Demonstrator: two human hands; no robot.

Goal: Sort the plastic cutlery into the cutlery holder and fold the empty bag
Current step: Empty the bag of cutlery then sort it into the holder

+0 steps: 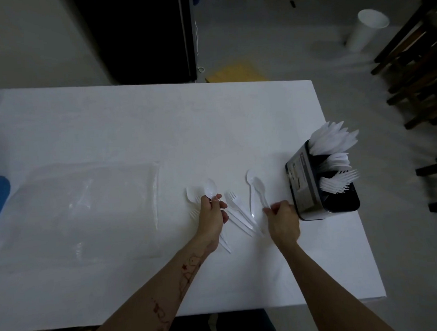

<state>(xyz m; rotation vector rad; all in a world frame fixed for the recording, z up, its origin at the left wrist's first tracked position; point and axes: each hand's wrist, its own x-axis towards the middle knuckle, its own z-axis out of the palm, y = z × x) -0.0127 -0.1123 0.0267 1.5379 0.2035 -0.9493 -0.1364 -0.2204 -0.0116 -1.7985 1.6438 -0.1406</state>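
Dim room, grey floor. A white table (161,132) fills the middle of the view; a dark cabinet (136,36) stands beyond its far edge, with a yellow patch on the floor (236,72) beside it. A white cup (365,30) sits on the floor at far right, near dark wooden chairs (418,64).

Cutlery holder (313,186): dark, upright, at the table's right edge, three compartments. Knives (332,137) fill the far one, spoons (336,161) the middle, forks (341,181) the near.

Empty clear bag (84,208) lies flat on the left part of the table, well apart from the holder.

Loose cutlery lies between the hands: a fork (232,197), a spoon (251,186), and knives (242,222), overlapping. More pieces sit partly under the left hand; the count is unclear in this light.

Left hand (212,215): fingers curled, pinching a clear spoon (210,188) by its handle, bowl pointing away.

Right hand (282,220): just beside the holder's near wall, fingers curled round the handle of another clear spoon (259,188), probably lifted slightly off the surface.
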